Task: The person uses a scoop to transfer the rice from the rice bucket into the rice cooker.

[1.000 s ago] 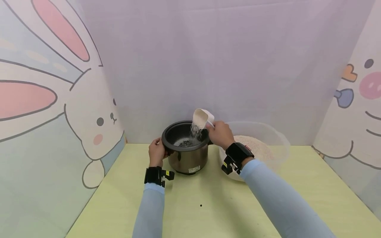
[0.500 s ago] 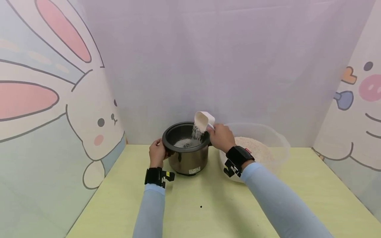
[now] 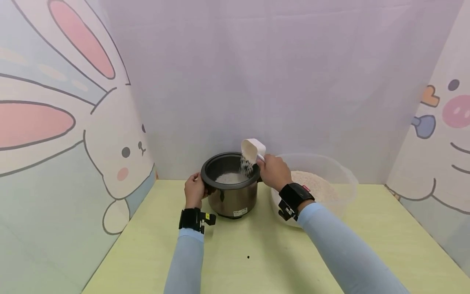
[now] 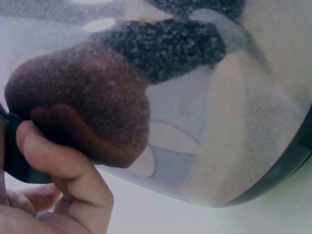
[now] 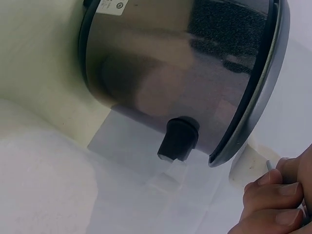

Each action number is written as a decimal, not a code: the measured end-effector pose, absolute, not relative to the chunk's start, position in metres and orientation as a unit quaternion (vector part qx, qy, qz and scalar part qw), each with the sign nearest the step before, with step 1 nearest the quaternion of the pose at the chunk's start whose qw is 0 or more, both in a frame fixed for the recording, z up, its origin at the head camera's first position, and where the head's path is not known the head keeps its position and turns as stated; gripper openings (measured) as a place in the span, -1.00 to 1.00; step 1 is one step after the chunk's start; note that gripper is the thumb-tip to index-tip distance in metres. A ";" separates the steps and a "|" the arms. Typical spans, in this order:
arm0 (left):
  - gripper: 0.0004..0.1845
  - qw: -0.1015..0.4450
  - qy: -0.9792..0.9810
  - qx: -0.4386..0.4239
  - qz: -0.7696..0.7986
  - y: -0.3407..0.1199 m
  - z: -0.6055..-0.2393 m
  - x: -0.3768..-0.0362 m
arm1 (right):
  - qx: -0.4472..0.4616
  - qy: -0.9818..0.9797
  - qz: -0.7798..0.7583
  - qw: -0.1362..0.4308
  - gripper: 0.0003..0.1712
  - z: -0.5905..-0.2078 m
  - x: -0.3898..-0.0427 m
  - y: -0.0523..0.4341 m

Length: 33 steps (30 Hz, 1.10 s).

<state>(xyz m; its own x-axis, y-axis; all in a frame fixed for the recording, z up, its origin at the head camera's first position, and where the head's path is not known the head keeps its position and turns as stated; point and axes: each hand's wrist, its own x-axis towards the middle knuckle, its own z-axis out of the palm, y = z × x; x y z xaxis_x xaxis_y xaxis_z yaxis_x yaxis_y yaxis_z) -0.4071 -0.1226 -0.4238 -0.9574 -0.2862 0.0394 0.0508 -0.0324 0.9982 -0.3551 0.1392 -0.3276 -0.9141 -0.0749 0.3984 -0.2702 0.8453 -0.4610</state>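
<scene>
A rice cooker [image 3: 232, 200] with a shiny dark metal body and black rim stands on the table, its inside partly covered by white rice [image 3: 232, 178]. My left hand [image 3: 194, 190] grips the black side handle [image 4: 24, 161], fingers curled round it in the left wrist view. Over the cooker's right rim, my right hand [image 3: 276, 172] pinches the thin handle of a white measuring cup [image 3: 254, 150]. The cup is tipped to the left, and grains fall from its mouth into the pot. In the right wrist view the right fingers [image 5: 275, 197] curl at the cup's handle.
A large clear plastic tub [image 3: 346, 183] of pinkish-white rice stands right of the cooker, partly behind the right wrist. A small black speck [image 3: 248, 257] lies on the pale yellow-green table [image 3: 227, 273]. Printed cartoon panels flank both sides; a plain cloth hangs behind.
Grains keep falling and the stream has thinned; the cup holds less rice. White rice now covers more of the pot's dark bottom. Both hands stay nearly in place.
</scene>
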 end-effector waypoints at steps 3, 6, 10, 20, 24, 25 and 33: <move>-0.56 0.116 -0.686 0.089 -0.713 -0.122 -0.425 -0.406 | 0.084 -0.948 0.245 0.184 -0.63 -0.330 -0.356 0.139; -0.57 0.117 -0.686 0.089 -0.713 -0.122 -0.426 -0.406 | 0.084 -0.952 0.231 0.182 -0.63 -0.330 -0.356 0.139; -0.57 0.118 -0.686 0.090 -0.712 -0.121 -0.426 -0.405 | 0.086 -0.955 0.216 0.182 -0.64 -0.329 -0.356 0.137; -0.58 0.117 -0.688 0.090 -0.710 -0.120 -0.424 -0.405 | 0.098 -0.960 0.168 0.202 -0.67 -0.330 -0.356 0.137; -0.58 0.118 -0.690 0.091 -0.708 -0.120 -0.423 -0.406 | 0.106 -0.959 0.163 0.208 -0.68 -0.331 -0.355 0.136; -0.58 0.119 -0.691 0.091 -0.708 -0.120 -0.423 -0.406 | 0.109 -0.958 0.161 0.211 -0.68 -0.331 -0.355 0.136; -0.57 0.120 -0.693 0.094 -0.705 -0.121 -0.422 -0.405 | 0.112 -0.961 0.120 0.221 -0.68 -0.335 -0.352 0.131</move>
